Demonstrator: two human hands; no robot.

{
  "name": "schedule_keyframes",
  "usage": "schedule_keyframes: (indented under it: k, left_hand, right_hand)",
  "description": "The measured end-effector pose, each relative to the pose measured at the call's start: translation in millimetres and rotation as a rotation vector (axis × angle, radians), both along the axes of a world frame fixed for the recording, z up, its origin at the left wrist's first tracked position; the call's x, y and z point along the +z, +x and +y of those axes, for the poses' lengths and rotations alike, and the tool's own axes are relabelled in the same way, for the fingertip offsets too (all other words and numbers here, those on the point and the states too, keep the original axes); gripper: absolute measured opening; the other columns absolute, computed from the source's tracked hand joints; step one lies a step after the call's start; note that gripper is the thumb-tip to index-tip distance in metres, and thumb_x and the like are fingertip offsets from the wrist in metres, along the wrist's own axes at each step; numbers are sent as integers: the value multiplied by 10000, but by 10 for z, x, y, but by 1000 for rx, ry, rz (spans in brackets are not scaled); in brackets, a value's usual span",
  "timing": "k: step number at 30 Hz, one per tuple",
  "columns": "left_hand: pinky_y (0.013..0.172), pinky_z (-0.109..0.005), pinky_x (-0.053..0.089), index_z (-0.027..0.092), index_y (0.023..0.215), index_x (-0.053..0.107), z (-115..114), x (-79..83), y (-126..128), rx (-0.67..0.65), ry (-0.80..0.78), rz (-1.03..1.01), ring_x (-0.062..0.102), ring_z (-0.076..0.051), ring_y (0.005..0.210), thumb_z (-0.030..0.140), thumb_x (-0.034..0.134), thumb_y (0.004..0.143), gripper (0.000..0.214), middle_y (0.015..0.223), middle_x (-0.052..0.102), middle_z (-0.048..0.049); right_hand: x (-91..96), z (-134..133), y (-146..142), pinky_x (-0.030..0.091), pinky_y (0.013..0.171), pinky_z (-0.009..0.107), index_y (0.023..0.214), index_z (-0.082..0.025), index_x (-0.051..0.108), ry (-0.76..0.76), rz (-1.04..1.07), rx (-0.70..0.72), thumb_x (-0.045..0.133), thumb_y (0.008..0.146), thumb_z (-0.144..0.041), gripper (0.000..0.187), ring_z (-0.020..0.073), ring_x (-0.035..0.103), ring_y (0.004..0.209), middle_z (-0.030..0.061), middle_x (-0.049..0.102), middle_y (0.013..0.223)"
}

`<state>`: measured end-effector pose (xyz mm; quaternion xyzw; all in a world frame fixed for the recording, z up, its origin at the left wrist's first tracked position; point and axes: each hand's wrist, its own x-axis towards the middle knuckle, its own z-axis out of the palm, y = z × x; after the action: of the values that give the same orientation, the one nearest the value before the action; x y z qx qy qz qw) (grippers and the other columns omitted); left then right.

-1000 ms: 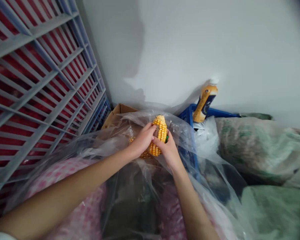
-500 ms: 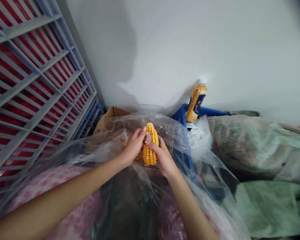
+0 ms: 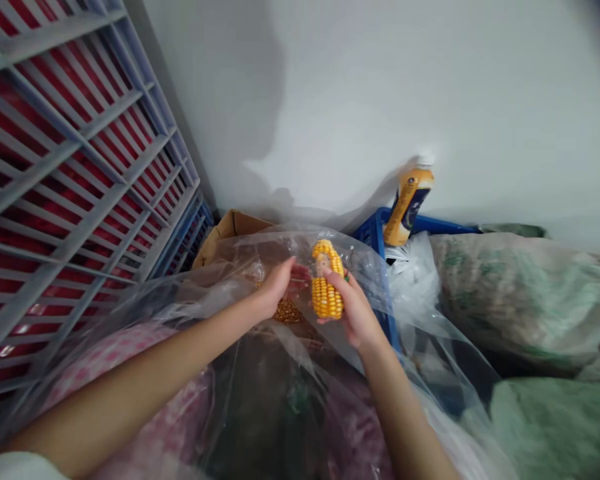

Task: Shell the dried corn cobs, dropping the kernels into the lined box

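The right hand point(image 3: 354, 313) had the action here, fingers curled up around the back of a yellow corn cob point(image 3: 326, 280) and the thumb side cupped beneath it, a firm hold with the cob standing nearly upright and tipped slightly toward the wall! Over on the other side, the left hand point(image 3: 280, 288) was wide open, palm turned toward the cob, fingers spread and raised, the fingertips point(image 3: 305, 275) right beside the kernels, though whether they touched was impossible to call from this view. Both forearms reached in from the bottom of the frame, the left arm point(image 3: 145, 360) stretching long and low from the lower left with a white sleeve point(image 3: 15, 467) at the corner, the right arm point(image 3: 397, 400) rising steeply from below. The cob sat between the hands, a pale stripped patch showing near its upper end, and a small heap of loose corn kernels point(image 3: 286, 311) lay just under the left palm. Around all of that billowed a clear plastic sheet point(image 3: 260, 257), with a cardboard box point(image 3: 227, 237) behind it. To the right were a blue plastic crate point(image 3: 375, 230), an orange-labelled bottle point(image 3: 409, 200) leaning on the white wall point(image 3: 380, 87), and bulging green-patterned sacks point(image 3: 515, 293), while a grey-and-blue slatted rack point(image 3: 80, 167) stood tall on the left
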<state>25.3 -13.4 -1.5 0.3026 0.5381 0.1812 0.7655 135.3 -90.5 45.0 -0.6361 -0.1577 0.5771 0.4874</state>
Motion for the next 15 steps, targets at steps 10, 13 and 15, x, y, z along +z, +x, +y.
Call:
schedule_keyframes:
  k: [10, 13, 15]
  left_hand:
    - [755, -377, 488, 157, 1035, 460, 703, -735, -373, 207, -16, 195, 569, -207, 883, 489, 356, 853, 393, 915, 579, -113]
    - [759, -294, 491, 159, 1005, 497, 1085, -479, -415, 241, 258, 186, 573, -143, 840, 364, 265, 911, 323, 911, 587, -92]
    - [783, -262, 477, 160, 1012, 518, 1348, -177, -436, 230, 461, 225, 562, -121, 868, 299, 247, 925, 317, 976, 577, -90]
  right_hand:
    - [272, -163, 249, 451, 368, 188, 1037, -233, 497, 118, 52, -111, 649, 651, -489, 488, 116, 557, 539, -11, 547, 739]
    - [309, -204, 300, 462, 372, 208, 1017, -229, 494, 148, 69, -126, 637, 659, -500, 471, 124, 558, 533, -8, 540, 733]
    - [346, -228, 339, 461, 375, 205, 1019, -233, 488, 164, 78, -150, 630, 666, -503, 467, 128, 567, 546, -1, 546, 750]
